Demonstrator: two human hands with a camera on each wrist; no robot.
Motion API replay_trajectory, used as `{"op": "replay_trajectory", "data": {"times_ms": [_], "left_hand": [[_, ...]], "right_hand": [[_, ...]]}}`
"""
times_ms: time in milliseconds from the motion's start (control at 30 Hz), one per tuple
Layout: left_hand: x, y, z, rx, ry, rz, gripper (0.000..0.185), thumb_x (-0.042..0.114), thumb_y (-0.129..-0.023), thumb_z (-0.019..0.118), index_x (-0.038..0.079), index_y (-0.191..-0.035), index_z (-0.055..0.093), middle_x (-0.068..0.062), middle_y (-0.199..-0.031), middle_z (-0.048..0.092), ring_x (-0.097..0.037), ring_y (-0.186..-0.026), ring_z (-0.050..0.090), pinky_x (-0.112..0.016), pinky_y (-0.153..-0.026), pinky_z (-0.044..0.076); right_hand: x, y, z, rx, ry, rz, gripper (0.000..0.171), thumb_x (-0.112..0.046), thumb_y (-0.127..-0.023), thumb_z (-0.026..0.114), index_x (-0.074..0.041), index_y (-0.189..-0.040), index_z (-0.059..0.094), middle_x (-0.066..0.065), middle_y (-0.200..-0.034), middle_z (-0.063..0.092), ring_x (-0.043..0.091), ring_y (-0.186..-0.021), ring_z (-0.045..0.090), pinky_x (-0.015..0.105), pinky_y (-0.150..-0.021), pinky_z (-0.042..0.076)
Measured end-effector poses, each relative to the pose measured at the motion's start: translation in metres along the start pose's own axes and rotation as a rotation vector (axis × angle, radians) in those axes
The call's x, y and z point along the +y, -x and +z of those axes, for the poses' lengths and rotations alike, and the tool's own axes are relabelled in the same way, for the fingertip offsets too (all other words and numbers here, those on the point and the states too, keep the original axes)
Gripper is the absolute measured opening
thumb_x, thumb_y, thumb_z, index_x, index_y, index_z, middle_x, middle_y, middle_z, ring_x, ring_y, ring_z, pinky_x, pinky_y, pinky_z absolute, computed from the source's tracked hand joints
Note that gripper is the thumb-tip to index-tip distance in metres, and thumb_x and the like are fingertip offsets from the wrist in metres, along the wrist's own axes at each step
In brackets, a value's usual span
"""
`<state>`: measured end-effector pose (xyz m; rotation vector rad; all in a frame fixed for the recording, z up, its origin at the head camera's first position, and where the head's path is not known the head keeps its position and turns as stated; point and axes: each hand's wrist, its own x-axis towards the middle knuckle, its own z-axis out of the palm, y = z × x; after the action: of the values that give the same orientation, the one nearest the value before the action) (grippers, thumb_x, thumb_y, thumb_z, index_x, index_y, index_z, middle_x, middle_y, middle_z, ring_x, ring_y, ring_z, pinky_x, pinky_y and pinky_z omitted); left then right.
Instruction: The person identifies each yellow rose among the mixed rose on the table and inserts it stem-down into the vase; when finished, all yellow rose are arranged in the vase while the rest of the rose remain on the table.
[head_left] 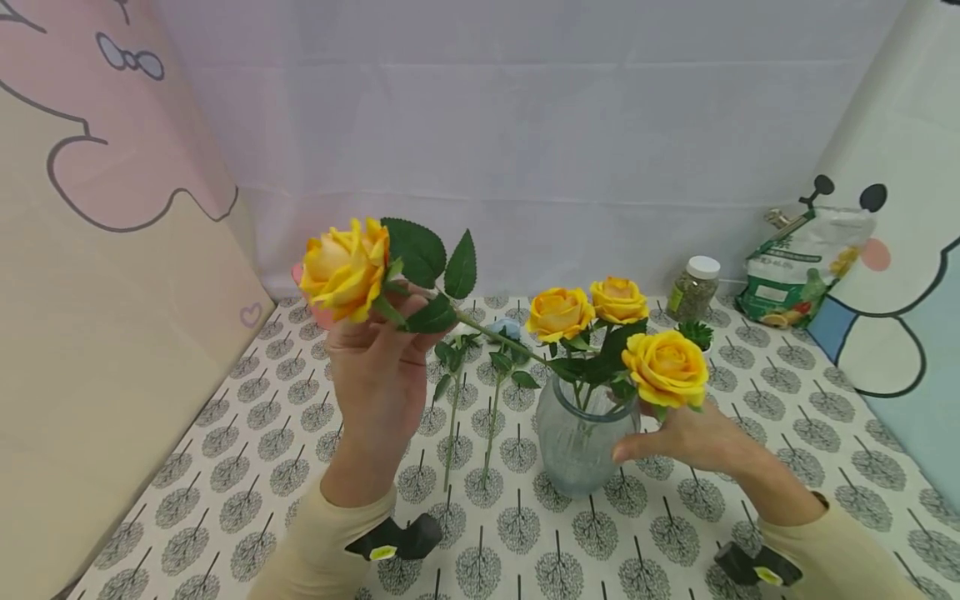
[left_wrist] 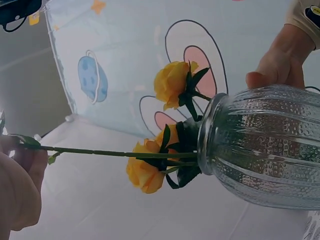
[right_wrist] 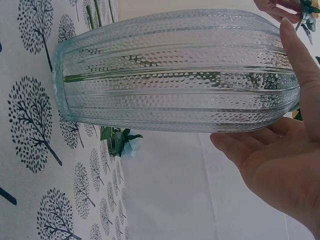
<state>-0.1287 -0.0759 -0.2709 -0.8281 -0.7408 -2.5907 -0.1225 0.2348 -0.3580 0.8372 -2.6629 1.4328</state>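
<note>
High on the left, my left hand pinches a yellow rose by the stem just below its bloom. The long green stem slants down to the mouth of a ribbed clear glass vase; how deep its end sits inside cannot be told. Around the vase's right side, thumb in front and fingers behind, my right hand grips it near the upper part. The vase stands upright on the table and holds other yellow roses, whose blooms spread above the rim.
Flowers lie on the tree-print tablecloth left of the vase, one with a light blue bloom. Behind stand a white-lidded jar, a small green plant and a green-white bag. A pink object shows partly behind my left hand.
</note>
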Motion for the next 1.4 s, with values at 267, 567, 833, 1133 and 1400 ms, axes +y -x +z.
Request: {"op": "replay_trajectory", "data": {"times_ms": [267,567,833,1133,1400], "left_hand": [[-0.009,0.008,0.001,-0.023,-0.106,0.004,0.03,-0.02,-0.084,0.064,0.0,-0.106,0.072,-0.01,-0.097,0.065,-0.022,-0.087,0.068,-0.028,-0.077,0.06],[-0.024,0.019,-0.001,-0.083,-0.267,0.219,0.031,-0.014,-0.078,0.075,-0.002,-0.107,0.075,-0.015,-0.107,0.069,-0.025,-0.097,0.069,-0.036,-0.084,0.06],[-0.031,0.02,0.004,-0.146,-0.317,0.182,0.03,-0.003,-0.081,0.08,0.012,-0.107,0.079,-0.007,-0.109,0.072,-0.02,-0.101,0.068,-0.032,-0.089,0.057],[-0.036,0.017,-0.001,-0.159,-0.484,0.069,0.047,-0.017,-0.083,0.057,0.021,-0.102,0.078,0.0,-0.096,0.073,-0.013,-0.085,0.071,-0.03,-0.077,0.061],[-0.043,0.013,-0.006,-0.147,-0.522,-0.032,0.038,-0.011,-0.092,0.058,0.018,-0.11,0.074,-0.001,-0.097,0.071,-0.014,-0.088,0.072,-0.034,-0.075,0.061]], "right_hand": [[-0.001,-0.001,0.0,0.006,0.005,-0.007,0.1,-0.012,-0.066,0.094,0.008,-0.144,0.034,0.03,-0.136,0.045,0.056,-0.114,0.055,0.063,-0.088,0.052],[0.0,-0.001,0.0,-0.009,-0.031,0.012,0.099,-0.011,-0.068,0.093,0.007,-0.145,0.033,0.03,-0.138,0.044,0.056,-0.118,0.053,0.063,-0.09,0.051],[0.0,-0.002,0.0,-0.008,-0.028,-0.013,0.097,-0.01,-0.067,0.093,0.005,-0.144,0.036,0.026,-0.136,0.047,0.049,-0.119,0.053,0.059,-0.09,0.053],[0.002,-0.003,0.001,-0.003,0.006,0.003,0.091,-0.017,-0.068,0.093,0.0,-0.141,0.042,0.014,-0.13,0.052,0.031,-0.114,0.052,0.055,-0.093,0.047],[0.004,-0.004,0.001,0.006,-0.021,-0.021,0.077,-0.017,-0.068,0.093,-0.007,-0.132,0.051,0.004,-0.122,0.054,0.014,-0.114,0.053,0.033,-0.099,0.046]]}}
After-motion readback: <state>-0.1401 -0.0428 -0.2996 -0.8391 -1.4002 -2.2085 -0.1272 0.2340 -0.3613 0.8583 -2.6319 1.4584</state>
